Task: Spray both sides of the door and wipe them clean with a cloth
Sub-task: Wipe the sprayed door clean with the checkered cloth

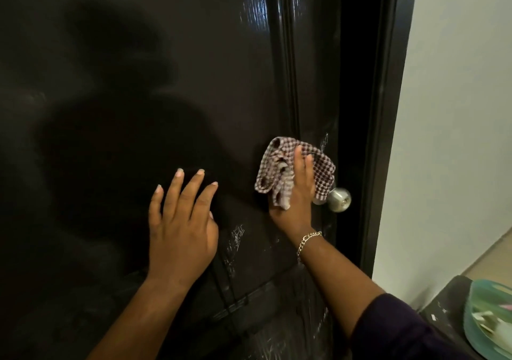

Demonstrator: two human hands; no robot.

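A dark glossy door fills most of the head view, with wet streaks low down near its right edge. My right hand presses a brown-and-white checked cloth flat against the door, just left of the round silver knob. Part of the cloth hangs over the back of that hand. My left hand rests flat on the door panel with fingers spread and holds nothing. No spray bottle is in sight.
The black door frame runs down the right side, with a pale wall beyond it. At the lower right a dark surface carries a green bowl.
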